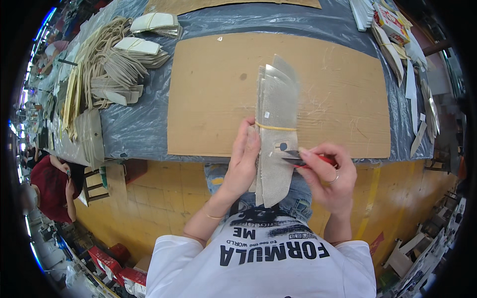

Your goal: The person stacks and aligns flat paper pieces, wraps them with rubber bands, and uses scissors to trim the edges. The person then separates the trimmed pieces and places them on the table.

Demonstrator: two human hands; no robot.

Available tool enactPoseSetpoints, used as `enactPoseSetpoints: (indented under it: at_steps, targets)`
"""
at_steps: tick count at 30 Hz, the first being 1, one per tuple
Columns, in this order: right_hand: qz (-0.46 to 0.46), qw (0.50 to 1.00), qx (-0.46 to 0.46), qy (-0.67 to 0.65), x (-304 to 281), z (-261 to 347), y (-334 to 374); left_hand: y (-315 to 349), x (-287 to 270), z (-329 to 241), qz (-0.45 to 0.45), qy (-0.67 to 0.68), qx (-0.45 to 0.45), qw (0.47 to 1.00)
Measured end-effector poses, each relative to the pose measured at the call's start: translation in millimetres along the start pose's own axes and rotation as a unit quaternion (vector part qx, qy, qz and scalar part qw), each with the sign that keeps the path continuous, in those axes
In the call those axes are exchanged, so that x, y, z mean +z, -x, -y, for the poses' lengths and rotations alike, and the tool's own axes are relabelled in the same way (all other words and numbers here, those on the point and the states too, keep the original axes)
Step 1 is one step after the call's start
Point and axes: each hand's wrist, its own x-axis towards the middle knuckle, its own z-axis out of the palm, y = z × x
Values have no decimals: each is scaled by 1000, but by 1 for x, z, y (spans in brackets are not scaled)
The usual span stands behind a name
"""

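From afar, I see the long bundle [278,102] point away over the cardboard's [213,99] near edge. The left hand [244,156] grips it; the right hand [332,173], nearest its dark spot [283,146], holds red snips [329,159].

Bright light glints on the plastic sheet [149,114] — edges curve into black.

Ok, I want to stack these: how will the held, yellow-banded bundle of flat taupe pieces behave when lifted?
The bundle of flat taupe pieces should stay fairly stiff, as its edges run straight beyond the left hand. The narrow yellow band probably keeps its middle together, but the ends may fan, since the upper tips spread apart.
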Motion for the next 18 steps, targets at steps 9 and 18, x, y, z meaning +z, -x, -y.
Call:
enactPoseSetpoints:
  at_steps: [9, 18]
  targets:
    - [8, 997, 64, -28, 13, 6, 11, 3, 8, -2, 20, 22, 53, 998]
    - [-20, 994, 67, -80, 22, 5, 14, 5, 12, -1, 14, -5, 76, 997]
